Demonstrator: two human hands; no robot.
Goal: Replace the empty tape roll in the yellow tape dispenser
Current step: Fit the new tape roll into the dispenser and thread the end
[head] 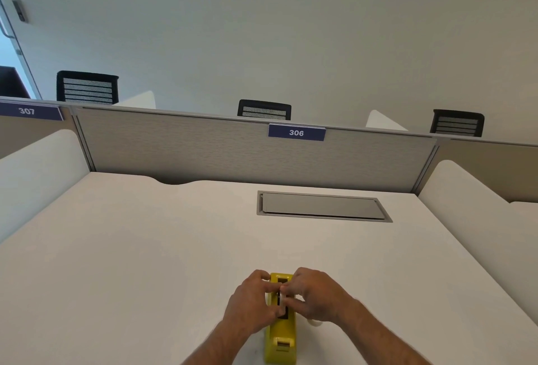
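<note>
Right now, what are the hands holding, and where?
Both the left hand and right hand pinch a small white piece over the yellow tape dispenser slot, one from each side; which part it is cannot be told.

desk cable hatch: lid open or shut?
Shut. The grey hatch lid lies flat inside its frame, flush with the desk, no cables showing.

Dispenser (281, 335) on desk (145, 248) near front edge; hatch (323, 207) behind it, partition (203, 146) beyond.

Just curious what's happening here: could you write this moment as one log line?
stage: roll swap | left hand and right hand: pinching white part over yellow tape dispenser | pale roll on white desk
</note>
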